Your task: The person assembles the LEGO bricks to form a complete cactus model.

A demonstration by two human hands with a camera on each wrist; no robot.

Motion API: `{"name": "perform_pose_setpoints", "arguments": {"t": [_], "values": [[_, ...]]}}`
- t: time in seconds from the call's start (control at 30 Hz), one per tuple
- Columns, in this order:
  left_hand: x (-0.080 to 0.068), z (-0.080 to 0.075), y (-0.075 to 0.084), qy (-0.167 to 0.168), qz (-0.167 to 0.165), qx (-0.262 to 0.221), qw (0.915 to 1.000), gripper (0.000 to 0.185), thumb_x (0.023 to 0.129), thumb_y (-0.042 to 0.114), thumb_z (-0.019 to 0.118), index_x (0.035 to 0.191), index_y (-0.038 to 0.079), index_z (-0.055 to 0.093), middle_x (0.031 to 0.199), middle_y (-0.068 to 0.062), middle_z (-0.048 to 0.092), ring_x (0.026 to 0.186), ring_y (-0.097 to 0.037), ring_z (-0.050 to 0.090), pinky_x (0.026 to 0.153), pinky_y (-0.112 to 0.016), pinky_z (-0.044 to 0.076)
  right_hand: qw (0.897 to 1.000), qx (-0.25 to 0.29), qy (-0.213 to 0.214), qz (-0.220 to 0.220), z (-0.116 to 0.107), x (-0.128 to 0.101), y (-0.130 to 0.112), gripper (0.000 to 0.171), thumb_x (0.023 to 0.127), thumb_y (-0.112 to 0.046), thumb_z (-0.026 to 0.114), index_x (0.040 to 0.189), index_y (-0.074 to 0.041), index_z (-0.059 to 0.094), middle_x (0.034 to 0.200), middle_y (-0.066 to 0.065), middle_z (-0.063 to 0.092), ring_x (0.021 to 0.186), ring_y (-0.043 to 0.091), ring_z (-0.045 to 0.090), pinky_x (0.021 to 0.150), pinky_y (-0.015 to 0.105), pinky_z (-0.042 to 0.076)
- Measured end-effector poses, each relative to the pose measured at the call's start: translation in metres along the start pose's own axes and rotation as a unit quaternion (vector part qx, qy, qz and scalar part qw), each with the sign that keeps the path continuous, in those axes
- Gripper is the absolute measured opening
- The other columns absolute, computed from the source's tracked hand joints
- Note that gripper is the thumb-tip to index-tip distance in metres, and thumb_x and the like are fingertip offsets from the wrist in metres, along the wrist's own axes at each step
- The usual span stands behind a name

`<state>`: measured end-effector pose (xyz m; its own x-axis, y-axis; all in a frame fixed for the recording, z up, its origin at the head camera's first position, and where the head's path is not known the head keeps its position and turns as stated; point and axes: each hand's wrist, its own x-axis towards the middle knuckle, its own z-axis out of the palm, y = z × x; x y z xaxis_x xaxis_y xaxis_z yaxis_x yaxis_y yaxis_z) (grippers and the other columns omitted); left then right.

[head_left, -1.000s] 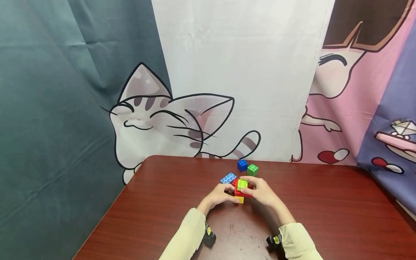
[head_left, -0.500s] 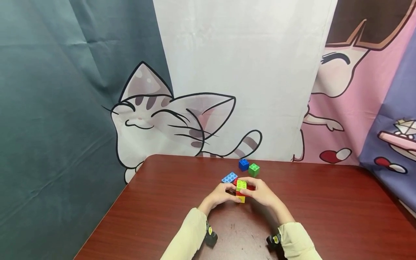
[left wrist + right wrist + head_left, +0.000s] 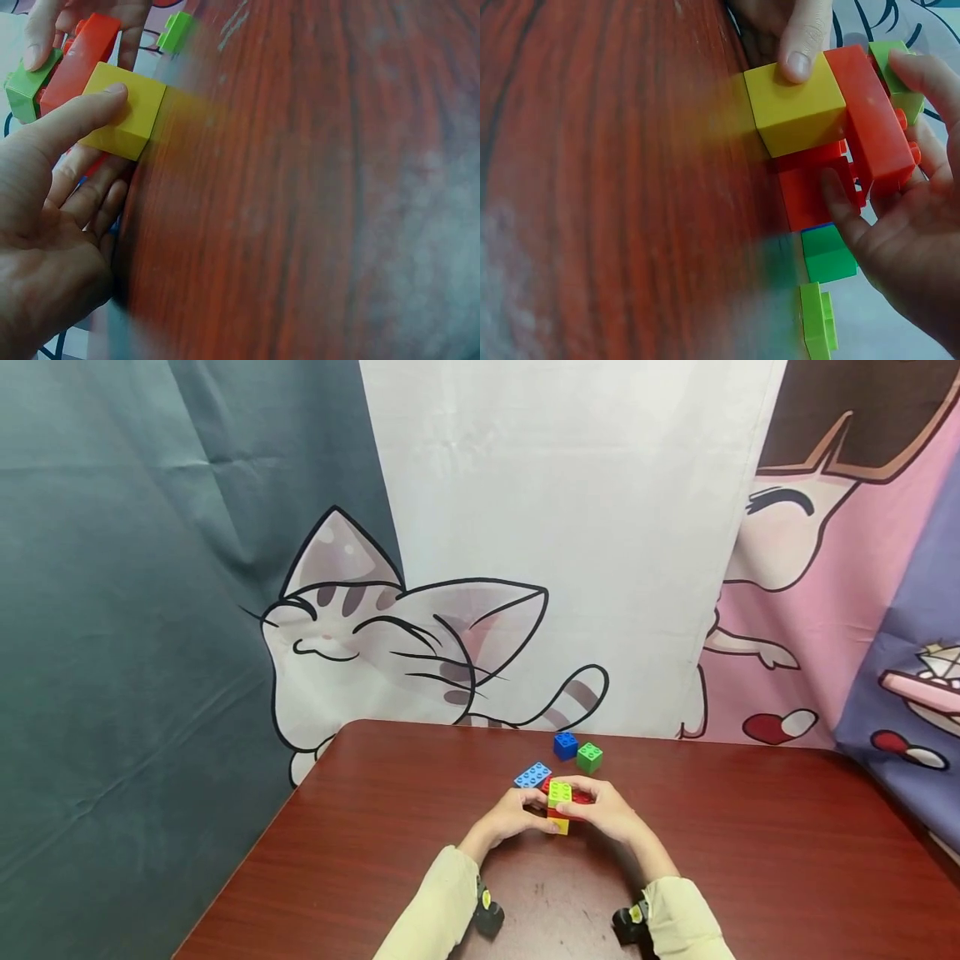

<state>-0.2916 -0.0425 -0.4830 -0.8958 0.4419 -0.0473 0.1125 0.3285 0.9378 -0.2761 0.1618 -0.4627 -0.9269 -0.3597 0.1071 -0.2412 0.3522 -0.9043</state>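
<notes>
Both hands close in from either side on the small stack of yellow, red and lime plastic bricks (image 3: 558, 806), so its flanks are blocked by the left hand (image 3: 510, 818) and the right hand (image 3: 611, 812). Just behind it lies the flat light-blue studded brick (image 3: 532, 775), and a little farther back the dark-blue cube brick (image 3: 566, 745) and the green cube brick (image 3: 589, 757) (these two just beside each other). The dark wooden table (image 3: 750, 860) is bare to the left, right and near side. A printed cartoon curtain (image 3: 525, 568) walls off the table's far edge.
</notes>
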Motion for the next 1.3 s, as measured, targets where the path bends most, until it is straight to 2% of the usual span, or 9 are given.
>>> {"name": "perform_pose_setpoints", "arguments": {"t": [0.33,0.5,0.63,0.8,1.07,1.17,1.3], "values": [[0.002,0.004,0.0,0.004,0.009,0.014,0.9999,0.03,0.078,0.009,0.081,0.105,0.004,0.069,0.103,-0.008,0.072,0.092,-0.01,0.059,0.087,-0.026,0.053,0.999,0.022,0.002,0.024,-0.004,0.0,0.005,0.047,0.089,-0.024,0.07,0.129,-0.001,0.06,0.122,0.02,0.065,0.101,0.019,0.06,0.081,0.018,0.052],[-0.004,0.015,-0.005,-0.002,0.013,0.001,0.9999,0.029,0.077,0.007,0.081,0.104,0.005,0.07,0.102,-0.008,0.072,0.091,-0.01,0.06,0.084,-0.023,0.052,1.0,0.01,-0.007,0.015,-0.002,-0.012,0.011,0.048,0.089,-0.025,0.069,0.129,0.001,0.059,0.121,0.021,0.064,0.101,0.02,0.059,0.079,0.018,0.053],[-0.012,0.02,-0.009,-0.004,0.01,-0.004,0.9999,0.03,0.076,0.006,0.081,0.105,0.004,0.07,0.102,-0.008,0.071,0.09,-0.01,0.06,0.079,-0.02,0.051,1.0,0.002,-0.014,0.026,0.002,-0.017,0.018,0.048,0.089,-0.025,0.069,0.128,0.003,0.059,0.116,0.019,0.065,0.097,0.017,0.057,0.076,0.018,0.052],[-0.014,0.015,-0.011,0.01,0.014,-0.002,0.9999,0.031,0.076,0.004,0.08,0.105,0.002,0.069,0.103,-0.011,0.071,0.089,-0.012,0.06,0.077,-0.02,0.051,1.0,-0.01,-0.013,0.019,0.006,-0.012,0.018,0.05,0.087,-0.028,0.071,0.126,0.001,0.061,0.112,0.016,0.065,0.093,0.017,0.056,0.073,0.02,0.051],[-0.003,0.009,-0.008,0.019,0.034,0.0,0.9992,0.032,0.076,0.005,0.08,0.105,0.0,0.069,0.102,-0.013,0.071,0.087,-0.009,0.059,0.075,-0.017,0.05,0.999,-0.028,0.015,-0.012,0.003,-0.002,0.014,0.045,0.084,-0.024,0.073,0.122,-0.001,0.064,0.107,0.015,0.067,0.087,0.008,0.056,0.071,0.019,0.05],[-0.002,0.008,-0.006,0.024,0.03,-0.004,0.9992,0.033,0.075,0.003,0.08,0.106,0.0,0.069,0.102,-0.012,0.071,0.088,-0.01,0.059,0.074,-0.017,0.049,0.999,-0.021,0.018,-0.018,0.004,-0.001,0.014,0.046,0.084,-0.023,0.074,0.123,0.0,0.063,0.108,0.016,0.067,0.087,0.005,0.056,0.072,0.019,0.051],[-0.003,0.006,-0.006,0.014,0.024,-0.015,0.9995,0.035,0.076,0.004,0.08,0.11,0.0,0.068,0.105,-0.012,0.07,0.091,-0.013,0.06,0.075,-0.018,0.05,0.999,-0.016,0.029,-0.017,0.007,-0.001,0.015,0.047,0.083,-0.021,0.075,0.123,0.0,0.063,0.107,0.016,0.066,0.086,0.005,0.056,0.071,0.019,0.051]]}}
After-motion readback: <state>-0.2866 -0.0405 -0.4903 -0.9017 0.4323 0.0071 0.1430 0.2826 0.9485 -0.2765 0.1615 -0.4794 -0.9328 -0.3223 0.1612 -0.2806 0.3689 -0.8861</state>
